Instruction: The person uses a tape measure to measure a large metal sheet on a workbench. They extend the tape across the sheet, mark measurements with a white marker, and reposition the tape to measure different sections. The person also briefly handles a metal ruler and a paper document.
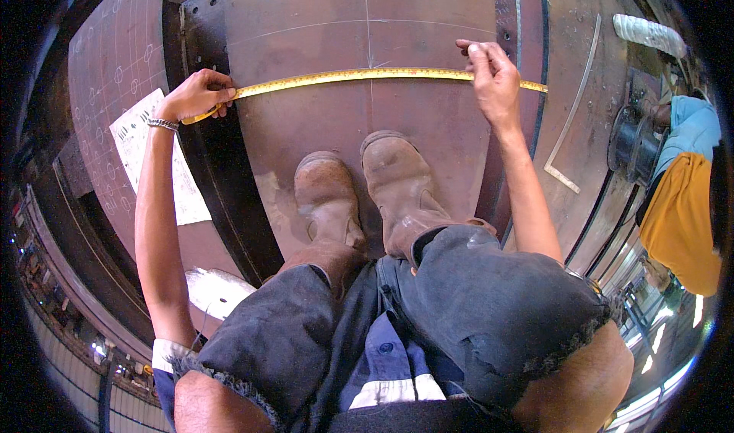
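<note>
Your two knees in frayed dark shorts (474, 303) sit closest to the lens, and below them your two worn brown boots (367, 196) stand side by side on a rusty steel plate (321, 58). You are crouched on that plate, which serves as your surface.

One yellow tape measure (359, 75) runs across the plate from left to right, lying flat on the steel just ahead of your boot toes. Your left hand (197, 95) is closed over the tape's left end at the plate's left edge, grip shut on it, with one beaded bracelet (162, 124) at the wrist. Your right hand (493, 77) pinches the tape from above near the plate's right edge, fingertips pressed together on the yellow band; a short length of tape carries on past that hand to the right.

Chalk lines (367, 28) cross the plate beyond the tape, one running lengthwise and others across it.

One sheet of paper (145, 150) with drawings lies to your left on a neighbouring plate marked with small circles. One other person in a yellow and blue top (680, 211) is at the far right, well apart from your hands
</note>
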Available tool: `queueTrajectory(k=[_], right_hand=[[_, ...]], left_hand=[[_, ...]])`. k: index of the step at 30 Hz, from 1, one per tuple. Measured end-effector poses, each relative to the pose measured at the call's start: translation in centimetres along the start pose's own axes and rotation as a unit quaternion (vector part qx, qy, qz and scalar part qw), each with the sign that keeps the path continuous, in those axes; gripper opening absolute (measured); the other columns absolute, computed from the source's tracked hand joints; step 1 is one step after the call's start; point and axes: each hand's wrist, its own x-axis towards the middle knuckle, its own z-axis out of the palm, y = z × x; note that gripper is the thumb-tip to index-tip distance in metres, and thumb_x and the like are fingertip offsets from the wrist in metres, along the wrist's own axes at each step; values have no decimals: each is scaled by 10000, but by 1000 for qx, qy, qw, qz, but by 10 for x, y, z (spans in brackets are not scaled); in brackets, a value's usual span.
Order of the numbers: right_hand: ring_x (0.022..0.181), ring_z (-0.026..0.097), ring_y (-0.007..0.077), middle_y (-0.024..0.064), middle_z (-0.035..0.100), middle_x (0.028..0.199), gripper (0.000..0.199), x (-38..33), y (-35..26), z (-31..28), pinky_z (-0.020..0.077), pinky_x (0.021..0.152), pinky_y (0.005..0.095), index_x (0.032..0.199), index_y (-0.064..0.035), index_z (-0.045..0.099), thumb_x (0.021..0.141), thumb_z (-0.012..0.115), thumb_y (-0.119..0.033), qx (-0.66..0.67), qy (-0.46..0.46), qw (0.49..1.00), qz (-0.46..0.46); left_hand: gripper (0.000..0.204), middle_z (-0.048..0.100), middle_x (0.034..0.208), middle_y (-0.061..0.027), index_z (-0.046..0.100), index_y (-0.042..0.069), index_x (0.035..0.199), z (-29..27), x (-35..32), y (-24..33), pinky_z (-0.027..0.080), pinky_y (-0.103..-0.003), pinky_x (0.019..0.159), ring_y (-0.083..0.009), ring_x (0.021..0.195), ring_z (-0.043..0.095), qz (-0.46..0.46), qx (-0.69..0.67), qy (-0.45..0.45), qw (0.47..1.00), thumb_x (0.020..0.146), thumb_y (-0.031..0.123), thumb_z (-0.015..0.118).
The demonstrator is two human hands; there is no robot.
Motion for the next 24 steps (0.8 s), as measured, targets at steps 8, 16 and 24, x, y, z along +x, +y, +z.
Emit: queueTrajectory(k=[8,16,24], right_hand=[[693,640,95,57,679,767,191,2,-27,7,493,617,257,912,-27,589,984,553,-200,75,-96,988,98],[689,654,118,57,664,708,191,7,-14,24,514,647,291,843,-20,568,953,564,-175,60,-169,980,89],[662,632,146,86,646,693,237,30,17,38,497,637,335,860,-27,579,945,564,-248,6,-219,975,46]], left_hand=[[246,649,737,-56,669,-36,904,0,2,-1,522,-301,623,-127,640,658,-12,23,6,1000,933,203,615],[268,672,768,-60,684,-29,939,-1,2,-5,534,-297,624,-125,641,660,-21,16,3,1000,939,230,617],[270,678,777,-63,689,-26,962,-1,3,-1,536,-296,633,-124,654,663,-31,29,4,999,945,232,612]])
